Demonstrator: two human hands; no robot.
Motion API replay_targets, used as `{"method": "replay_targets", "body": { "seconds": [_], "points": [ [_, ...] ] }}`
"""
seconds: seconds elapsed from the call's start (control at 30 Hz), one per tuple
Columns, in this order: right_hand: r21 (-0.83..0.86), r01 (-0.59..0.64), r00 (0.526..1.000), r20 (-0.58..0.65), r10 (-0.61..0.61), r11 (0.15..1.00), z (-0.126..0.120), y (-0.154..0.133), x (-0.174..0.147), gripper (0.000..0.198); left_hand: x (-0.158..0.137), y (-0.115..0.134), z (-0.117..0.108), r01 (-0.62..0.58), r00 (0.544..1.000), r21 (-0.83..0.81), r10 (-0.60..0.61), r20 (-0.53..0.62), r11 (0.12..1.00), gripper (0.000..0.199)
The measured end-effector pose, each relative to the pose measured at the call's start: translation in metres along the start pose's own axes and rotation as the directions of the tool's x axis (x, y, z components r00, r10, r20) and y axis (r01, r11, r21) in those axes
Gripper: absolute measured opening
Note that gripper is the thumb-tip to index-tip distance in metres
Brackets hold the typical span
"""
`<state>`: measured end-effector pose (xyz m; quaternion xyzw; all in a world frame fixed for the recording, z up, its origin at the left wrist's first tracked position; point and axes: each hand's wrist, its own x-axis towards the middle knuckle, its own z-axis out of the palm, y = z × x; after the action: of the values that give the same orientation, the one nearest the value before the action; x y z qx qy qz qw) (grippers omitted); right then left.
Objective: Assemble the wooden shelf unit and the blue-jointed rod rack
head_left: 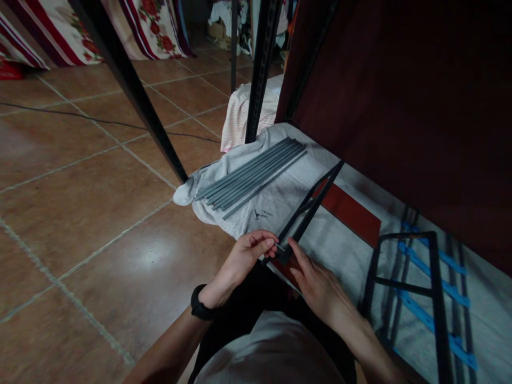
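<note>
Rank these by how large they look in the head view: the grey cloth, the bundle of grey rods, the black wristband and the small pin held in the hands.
1. Grey cloth
2. Bundle of grey rods
3. Black wristband
4. Small pin, pinched by the left hand beside the right hand

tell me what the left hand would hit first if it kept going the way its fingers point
Most likely the near end of the black metal bar. The left hand pinches a small screw-like piece aimed rightward at that end, just short of the right hand. Depth is unclear.
</note>
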<state>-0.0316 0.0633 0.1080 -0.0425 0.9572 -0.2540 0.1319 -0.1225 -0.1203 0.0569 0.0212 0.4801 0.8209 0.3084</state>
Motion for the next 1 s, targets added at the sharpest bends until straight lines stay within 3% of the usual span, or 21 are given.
{"method": "replay_targets", "body": {
  "seconds": [0.23,0.4,0.8,1.0],
  "points": [
    [0.114,-0.196,0.977,-0.057,0.203,0.974,-0.001,-0.004,-0.003,0.046,0.001,0.001,-0.004,0.077,0.997,-0.056,-0.075,0.033,0.995,0.031],
    [0.054,-0.089,0.996,0.003,0.089,0.995,-0.004,-0.01,-0.005,0.039,0.0,0.006,0.003,0.092,0.994,0.001,-0.092,0.065,0.996,0.032],
    [0.101,0.013,0.994,-0.11,-0.002,0.995,-0.005,-0.006,-0.004,0.039,-0.002,0.001,0.004,-0.035,0.999,0.187,0.031,0.026,0.982,0.025],
    [0.102,0.029,0.995,-0.096,-0.019,0.994,-0.007,-0.008,-0.002,0.036,-0.002,0.005,0.007,-0.069,0.998,0.244,0.068,0.014,0.967,0.023]
  ]
}}
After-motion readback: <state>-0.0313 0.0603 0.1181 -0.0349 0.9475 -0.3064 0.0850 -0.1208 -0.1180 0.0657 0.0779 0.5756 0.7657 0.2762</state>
